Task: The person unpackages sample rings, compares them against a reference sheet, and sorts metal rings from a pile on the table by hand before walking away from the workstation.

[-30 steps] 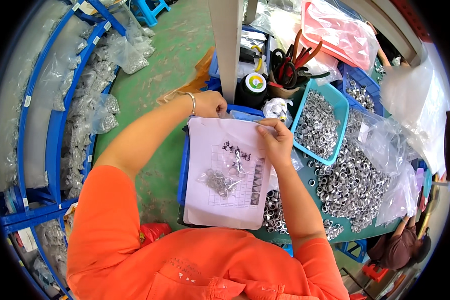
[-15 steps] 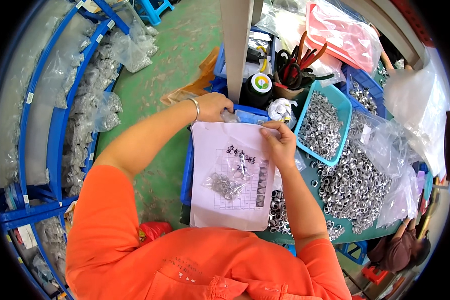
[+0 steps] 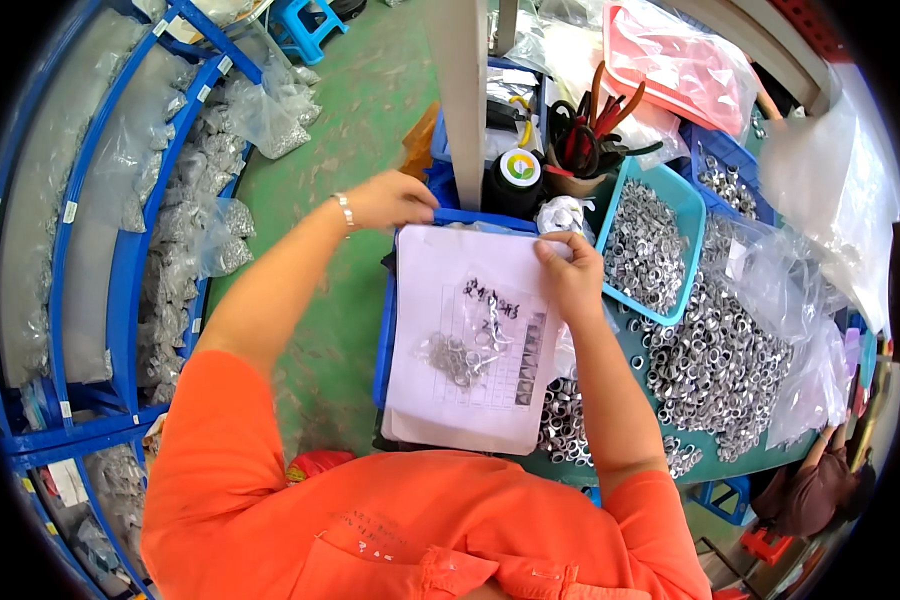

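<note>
A stack of pale paper sheets (image 3: 425, 300), the top one printed with a table and small pictures, lies over a blue bin (image 3: 383, 340). A clear bag of small metal rings (image 3: 460, 358) rests on the top sheet. With thumb and fingers, my right hand (image 3: 575, 275) grips the paper's far right corner. My left hand (image 3: 395, 200), a bracelet on its wrist, hovers just beyond the far left corner. Its fingers are loosely bent and apart, with nothing visible in them. The bin's contents are mostly hidden under the paper.
To the right, a turquoise basket (image 3: 685, 210) and a table pile (image 3: 715, 370) hold metal rings. Pliers (image 3: 590, 130), a black jar (image 3: 515, 185) and a grey post (image 3: 458, 110) stand beyond the bin. Bagged parts fill a blue rack (image 3: 125, 300) at left. A co-worker (image 3: 805, 490) is at far right.
My left hand has drawn back up and left, away from the bin's far edge and the clear plastic there. The paper has shifted slightly right and up, still in my right hand.
</note>
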Available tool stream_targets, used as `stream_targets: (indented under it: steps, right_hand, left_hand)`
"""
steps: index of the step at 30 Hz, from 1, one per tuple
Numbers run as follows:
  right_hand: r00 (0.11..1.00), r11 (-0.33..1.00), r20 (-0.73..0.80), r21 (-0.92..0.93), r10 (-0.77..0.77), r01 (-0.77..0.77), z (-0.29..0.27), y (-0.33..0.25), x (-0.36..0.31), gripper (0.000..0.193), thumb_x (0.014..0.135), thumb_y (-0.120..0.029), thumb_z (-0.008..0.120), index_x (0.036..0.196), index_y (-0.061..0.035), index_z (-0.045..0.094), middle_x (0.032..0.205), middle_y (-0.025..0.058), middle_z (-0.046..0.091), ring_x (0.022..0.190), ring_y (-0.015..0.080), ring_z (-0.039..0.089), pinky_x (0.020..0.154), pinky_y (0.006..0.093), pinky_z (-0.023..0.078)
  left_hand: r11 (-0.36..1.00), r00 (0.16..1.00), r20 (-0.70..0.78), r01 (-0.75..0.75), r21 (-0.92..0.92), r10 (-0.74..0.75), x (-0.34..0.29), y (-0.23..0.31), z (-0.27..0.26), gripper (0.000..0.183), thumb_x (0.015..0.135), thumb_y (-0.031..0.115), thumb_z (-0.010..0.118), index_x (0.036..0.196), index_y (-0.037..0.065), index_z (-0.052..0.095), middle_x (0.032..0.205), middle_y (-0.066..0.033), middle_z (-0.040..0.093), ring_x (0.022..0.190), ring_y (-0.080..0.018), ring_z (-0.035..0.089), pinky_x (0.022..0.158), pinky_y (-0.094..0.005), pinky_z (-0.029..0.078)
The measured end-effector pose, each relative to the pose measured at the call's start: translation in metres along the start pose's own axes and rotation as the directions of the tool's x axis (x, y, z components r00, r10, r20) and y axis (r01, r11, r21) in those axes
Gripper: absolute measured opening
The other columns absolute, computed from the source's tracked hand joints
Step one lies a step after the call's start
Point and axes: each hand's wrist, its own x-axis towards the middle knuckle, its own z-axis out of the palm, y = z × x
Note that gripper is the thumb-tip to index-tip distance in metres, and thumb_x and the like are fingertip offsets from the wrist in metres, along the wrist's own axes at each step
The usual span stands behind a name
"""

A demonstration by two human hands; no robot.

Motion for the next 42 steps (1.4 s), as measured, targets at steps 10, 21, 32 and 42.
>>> stream_targets:
  steps: [10,21,32,42]
  right_hand:
    - [0.934,0.961,-0.227,-0.079,-0.277,0.266,0.027,0.003,0.023,0.024,0.077,-0.01,0.069,0.1,-0.0034,0.064,0.091,0.0075,0.063,0.082,0.018,0.056,0.075,0.0291,0.043]
    - [0.882,0.713,-0.02,-0.597,-0.471,0.368,0.027,0.008,-0.036,0.044,0.079,-0.009,0.066,0.121,-0.0061,0.055,0.131,0.0188,0.043,0.118,0.0382,0.041,0.1,0.0438,0.032]
    - [0.854,0.666,-0.03,-0.641,-0.519,0.382,0.023,0.014,-0.033,0.043,0.081,-0.013,0.064,0.122,-0.0037,0.054,0.132,0.0194,0.046,0.116,0.0392,0.045,0.097,0.0459,0.036]
    - [0.897,0.765,-0.273,-0.635,-0.347,0.103,-0.12,0.048,-0.176,0.019,0.081,-0.003,0.061,0.1,-0.004,0.062,0.115,0.0165,0.056,0.108,0.0338,0.052,0.092,0.0395,0.041]
  left_hand:
    - [0.946,0.873,-0.437,0.079,-0.313,-0.217,-0.033,-0.029,0.044,0.03,0.081,0.01,0.069,0.106,-0.002,0.056,0.084,-0.0047,0.064,0.07,-0.0096,0.058,0.06,-0.0231,0.047]
    - [0.855,0.381,-0.827,0.149,0.496,0.414,-0.027,0.006,0.099,0.049,0.078,0.014,0.069,0.123,0.006,0.05,0.12,-0.0137,0.055,0.114,-0.029,0.05,0.095,-0.0448,0.038]
    - [0.769,0.764,-0.557,0.128,0.627,0.326,-0.003,0.003,0.145,0.057,0.09,0.036,0.05,0.141,0.015,0.036,0.15,-0.0122,0.025,0.138,-0.0335,0.022,0.107,-0.0581,0.017]
    - [0.894,0.485,-0.751,-0.231,0.384,0.448,-0.049,0.006,0.137,0.047,0.092,0.02,0.053,0.133,0.0,0.042,0.139,-0.0182,0.041,0.13,-0.033,0.037,0.108,-0.0454,0.024]
